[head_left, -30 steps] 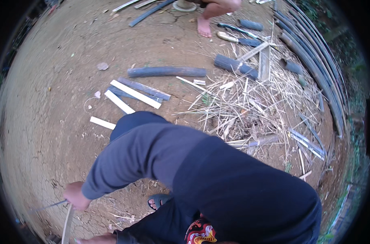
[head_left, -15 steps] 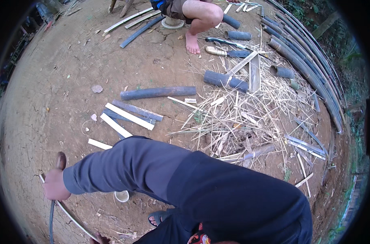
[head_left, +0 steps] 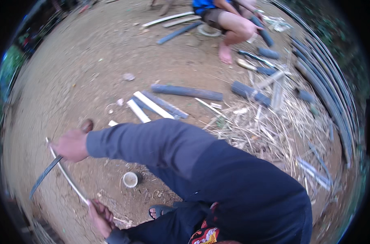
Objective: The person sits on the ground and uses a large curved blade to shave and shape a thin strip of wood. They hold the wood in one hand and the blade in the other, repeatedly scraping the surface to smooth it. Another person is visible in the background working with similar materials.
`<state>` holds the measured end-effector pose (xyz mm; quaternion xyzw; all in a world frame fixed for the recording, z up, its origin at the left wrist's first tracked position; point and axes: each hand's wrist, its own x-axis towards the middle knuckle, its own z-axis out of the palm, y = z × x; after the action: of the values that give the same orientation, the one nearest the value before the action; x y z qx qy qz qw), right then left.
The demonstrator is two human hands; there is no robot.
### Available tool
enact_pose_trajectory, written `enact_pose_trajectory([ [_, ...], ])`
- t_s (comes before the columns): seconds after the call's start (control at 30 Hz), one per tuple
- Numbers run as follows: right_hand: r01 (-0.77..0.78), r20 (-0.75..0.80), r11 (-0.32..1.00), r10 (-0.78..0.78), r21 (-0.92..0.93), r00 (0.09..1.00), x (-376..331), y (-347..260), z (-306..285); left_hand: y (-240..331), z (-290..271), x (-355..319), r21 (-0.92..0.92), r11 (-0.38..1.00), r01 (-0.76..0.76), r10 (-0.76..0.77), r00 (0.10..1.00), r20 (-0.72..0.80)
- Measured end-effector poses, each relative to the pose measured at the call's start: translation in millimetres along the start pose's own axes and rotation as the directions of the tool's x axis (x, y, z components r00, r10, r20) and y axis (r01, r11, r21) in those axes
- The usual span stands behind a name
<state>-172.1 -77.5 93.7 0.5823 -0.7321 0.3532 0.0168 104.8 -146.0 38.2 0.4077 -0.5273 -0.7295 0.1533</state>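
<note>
At the far left my right hand (head_left: 73, 145) is closed around a knife. Its brown handle (head_left: 87, 125) sticks out above the fist, and the dark blade (head_left: 44, 177) points toward the lower left. A thin, pale, curved bamboo strip (head_left: 71, 181) passes under the blade beside that fist. The strip's lower end is pinched in my left hand (head_left: 101, 217), low in the picture. My right arm reaches across in a grey-and-dark sleeve. Whether the blade touches the strip is hard to tell because of blur.
A pale cup (head_left: 130, 179) stands on the dirt near my sandalled foot (head_left: 158, 211). Split bamboo pieces (head_left: 152, 103) lie beyond my arm. Shavings (head_left: 270, 126) heap at the right, near long poles (head_left: 327, 89). Another person (head_left: 234, 26) squats at the back, one hand on a dark bamboo tube (head_left: 263, 32).
The view has shifted, so the ground things appear further right. My left hand has come further into view. The knife blade has swung from pointing downward to the lower left.
</note>
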Motion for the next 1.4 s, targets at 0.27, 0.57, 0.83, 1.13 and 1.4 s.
enact_pose_trajectory([
  [0.27, 0.032, 0.185, 0.989, -0.058, 0.141, 0.981, -32, -49, 30, 9, 33, -12, -0.186, 0.981, -0.056, 0.052, 0.998, -0.025],
  [0.57, 0.344, 0.23, 0.936, -0.353, 0.08, 0.907, -54, -68, 43, -4, 32, -22, -0.103, 0.992, -0.072, 0.08, 0.994, 0.077],
  [0.83, 0.441, 0.272, 0.897, -0.427, 0.009, 0.862, -51, -64, 48, 7, 39, -21, -0.137, 0.976, -0.168, 0.155, 0.983, -0.102],
  [1.13, 0.258, 0.127, 0.964, -0.249, -0.059, 0.96, -33, -41, 63, 5, 36, -36, -0.072, 0.983, -0.169, 0.173, 0.984, 0.05],
  [1.4, 0.39, 0.015, 0.916, -0.391, -0.09, 0.92, -26, -28, 79, 1, 28, -33, -0.26, 0.959, -0.116, 0.137, 0.989, 0.063],
])
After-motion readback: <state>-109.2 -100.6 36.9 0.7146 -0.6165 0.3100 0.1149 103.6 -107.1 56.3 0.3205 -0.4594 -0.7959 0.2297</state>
